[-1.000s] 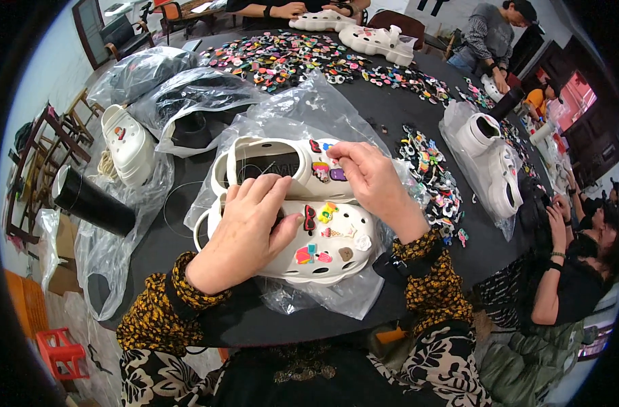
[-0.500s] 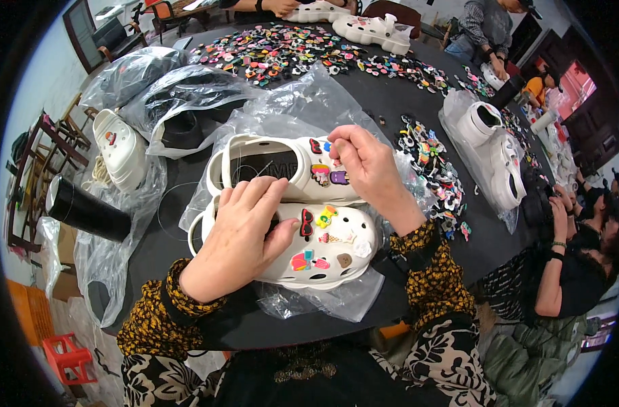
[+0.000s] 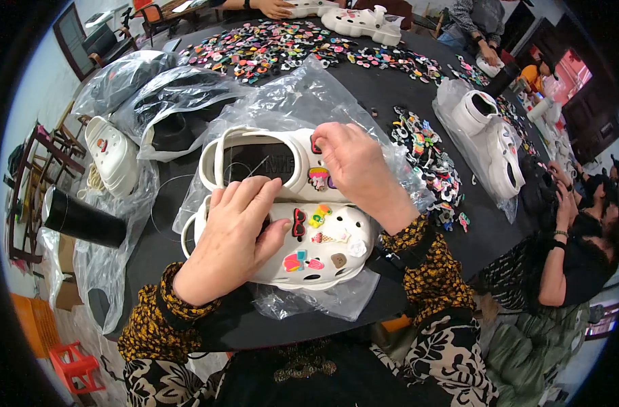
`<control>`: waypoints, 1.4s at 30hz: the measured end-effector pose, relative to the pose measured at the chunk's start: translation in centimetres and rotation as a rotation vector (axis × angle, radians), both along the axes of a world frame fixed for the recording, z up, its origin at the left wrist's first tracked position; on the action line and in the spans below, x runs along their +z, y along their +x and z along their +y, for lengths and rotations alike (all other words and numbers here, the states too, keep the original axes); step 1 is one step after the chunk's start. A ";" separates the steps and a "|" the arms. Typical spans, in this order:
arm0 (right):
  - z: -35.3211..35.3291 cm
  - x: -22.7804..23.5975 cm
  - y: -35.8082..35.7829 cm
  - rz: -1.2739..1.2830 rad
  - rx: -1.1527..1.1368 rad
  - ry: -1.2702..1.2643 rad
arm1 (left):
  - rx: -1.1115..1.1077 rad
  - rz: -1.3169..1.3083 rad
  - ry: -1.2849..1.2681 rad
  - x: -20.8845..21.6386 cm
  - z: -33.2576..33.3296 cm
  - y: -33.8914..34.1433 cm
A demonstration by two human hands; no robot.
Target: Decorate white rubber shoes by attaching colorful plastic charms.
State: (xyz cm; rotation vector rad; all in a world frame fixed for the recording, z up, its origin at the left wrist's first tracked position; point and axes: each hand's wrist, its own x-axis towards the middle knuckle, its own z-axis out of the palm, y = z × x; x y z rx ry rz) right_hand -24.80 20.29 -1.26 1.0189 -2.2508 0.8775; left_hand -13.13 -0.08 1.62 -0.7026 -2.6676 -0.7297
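Note:
A pair of white clogs lies side by side in front of me. On the near clog (image 3: 336,268) are several shoe charms, among them red sunglasses (image 3: 298,222), an ice-cream cone (image 3: 328,237) and a white flower (image 3: 356,248). My left hand (image 3: 231,237) rests over that clog's opening, fingers stretched toward the far clog (image 3: 207,166) and thumb apart. At the far clog's upper, my right hand (image 3: 353,166) is closed, its fingertips pinching at a red shoe charm (image 3: 315,146). A cupcake-like charm (image 3: 317,178) shows beside the hand, which hides most of the toe.
Loose charms (image 3: 255,51) cover the far side of the black table; another heap (image 3: 421,149) lies at right. Plastic bags (image 3: 289,95) spread under and behind the clogs. Another white clog (image 3: 110,156) and a black cylinder (image 3: 85,216) stand left. Bagged clogs (image 3: 506,159) lie right. Other people work around the table.
My right hand has shifted left, from beside a blue charm to over the red charm. My left hand stays on the near clog. The whole view has shifted slightly.

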 end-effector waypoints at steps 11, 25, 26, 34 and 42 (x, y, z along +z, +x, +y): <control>0.1 -0.1 0.6 0.293 -0.043 0.128 | -0.032 0.026 -0.042 0.3 0.2 -0.2; 0.4 -0.5 0.8 0.351 -0.059 0.133 | -0.022 0.025 -0.058 0.4 0.4 -0.1; 0.4 -0.5 0.9 0.353 -0.061 0.130 | -0.021 0.025 -0.059 0.4 0.4 -0.1; 0.3 -0.6 0.7 0.365 -0.060 0.104 | -0.029 0.028 -0.052 0.5 0.4 -0.1; 1.0 0.4 1.2 -0.448 0.027 -0.500 | -0.028 0.030 -0.029 0.2 0.2 -0.2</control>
